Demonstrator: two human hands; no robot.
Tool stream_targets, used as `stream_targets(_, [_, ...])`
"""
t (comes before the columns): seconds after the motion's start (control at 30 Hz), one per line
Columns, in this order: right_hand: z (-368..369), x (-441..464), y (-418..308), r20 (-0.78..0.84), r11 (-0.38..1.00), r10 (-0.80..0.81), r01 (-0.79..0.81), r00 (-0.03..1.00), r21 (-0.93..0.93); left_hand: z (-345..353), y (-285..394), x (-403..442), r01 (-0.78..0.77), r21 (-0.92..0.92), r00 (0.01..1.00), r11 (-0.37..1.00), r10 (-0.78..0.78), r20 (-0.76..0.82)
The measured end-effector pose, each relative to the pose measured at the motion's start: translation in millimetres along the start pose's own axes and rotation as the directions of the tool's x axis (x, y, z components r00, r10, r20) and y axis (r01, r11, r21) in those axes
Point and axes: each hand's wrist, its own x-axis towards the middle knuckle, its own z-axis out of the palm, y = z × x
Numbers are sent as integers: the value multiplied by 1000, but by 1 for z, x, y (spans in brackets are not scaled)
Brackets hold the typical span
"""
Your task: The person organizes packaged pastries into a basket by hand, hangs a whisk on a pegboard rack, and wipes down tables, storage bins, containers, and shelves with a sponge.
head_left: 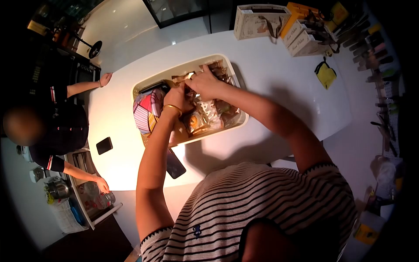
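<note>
A cream plastic basket [218,133] on the white table holds several clear and brown wrapped packets [212,111]. My left hand [173,97], a gold bangle on its wrist, is inside the basket, its fingers curled down and partly hidden among brown wrappers. Close beside it, my right hand [204,84] reaches over the packets with its fingers apart and their tips at the wrapping. A bundle of striped and patterned cloth [147,111] fills the basket's left end, next to a dark object [153,86] that I cannot identify.
A dark phone [104,146] lies on the table [118,170] at left; another dark flat device [176,165] is by the basket. Across the table stands a person [61,126]. Gift boxes [262,22] and a yellow pouch [325,75] are at the upper right.
</note>
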Motion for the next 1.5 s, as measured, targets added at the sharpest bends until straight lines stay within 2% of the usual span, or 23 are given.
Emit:
stream_targets(0.03, [-9, 1, 4, -7, 1000, -3, 3, 1000, -9, 0, -3, 1, 1, 2, 1000, 1000, -1, -12])
stream_targets(0.1, [-30, -3, 8, 60, 984, -10, -1, 998, 179, 5, -4, -5, 187, 246, 972, 951, -215, 95])
stream_targets(0.23, [-69, -10, 26, -127, 897, -60, 109, 990, 429, -18, 10, -1, 209, 85, 952, 974, -222, 212])
stream_targets(0.27, [-82, -17, 30, -153, 864, -55, 124, 987, 489, 5, -3, 8, 213, -34, 974, 976, -209, 90])
stream_targets(0.37, [-87, -30, 45, -255, 759, 13, 157, 967, 632, 38, -18, 18, 229, 31, 973, 973, -229, -8])
stream_targets(0.43, [-92, -46, 48, -218, 732, 85, 87, 972, 675, 18, -5, 5, 214, -90, 977, 973, -212, 26])
stream_targets(0.5, [-86, -61, 53, -202, 674, 187, 24, 961, 739, 11, 6, -11, 153, 10, 972, 988, -148, -184])
stream_targets(0.53, [-80, -66, 59, -190, 639, 185, 29, 964, 768, 6, 11, -16, 134, 20, 979, 991, -129, -158])
stream_targets(0.57, [-75, -74, 62, -184, 637, 198, 16, 963, 771, 9, 16, -23, 97, 230, 943, 968, -15, -331])
stream_targets(0.67, [-68, -94, 74, -148, 550, 230, -4, 962, 835, -12, 34, -36, 32, 215, 985, 976, 6, -174])
stream_targets(0.73, [-65, -107, 82, -132, 478, 255, -6, 958, 878, -6, 34, -44, 67, 62, 949, 996, -83, 305])
stream_targets(0.77, [-64, -112, 85, -119, 408, 272, -3, 955, 913, -3, 37, -39, 85, 168, 857, 982, -158, 491])
stream_targets(0.83, [-63, -120, 89, -99, 409, 301, -35, 949, 912, 3, 36, -40, 102, 270, 790, 957, -243, 563])
stream_targets(0.97, [-45, -129, 96, -179, 329, 356, 56, 917, 943, 28, 16, -43, 98, 184, 846, 978, -179, 503])
stream_targets(1.07, [-34, -136, 96, -161, 248, 379, 67, 911, 966, 26, 23, -37, 210, 232, 748, 950, -309, 588])
stream_targets(1.13, [-38, -136, 92, -94, 127, 341, 53, 935, 990, 14, 36, -41, -11, 360, 830, 933, -192, 524])
stream_targets(1.17, [-45, -137, 91, 33, 109, 334, -73, 942, 991, 23, 32, -37, -12, 372, 839, 928, -194, 509])
stream_targets(1.23, [-50, -134, 85, 28, 40, 319, -44, 947, 998, 44, 21, -39, 25, 421, 1000, 907, -18, -19])
stream_targets(1.27, [-47, -129, 82, 27, 41, 294, -41, 955, 998, 45, 16, -35, -15, 470, 999, 882, 30, -24])
stream_targets(1.33, [-42, -120, 81, 159, -297, 302, -66, 940, 953, 37, 27, -28, 2, 500, 997, 866, -40, 65])
stream_targets(1.4, [-43, -117, 73, 192, -409, 314, -50, 930, 911, 34, 30, -31, 3, 512, 998, 859, -35, 54])
stream_targets(1.47, [-31, -108, 76, 288, -667, 218, -73, 933, 742, 36, 25, -36, -131, 597, 952, 791, 268, -146])
stream_targets(1.5, [-29, -104, 73, 284, -663, 212, -76, 935, 745, 33, 26, -35, -122, 599, 953, 792, 262, -152])
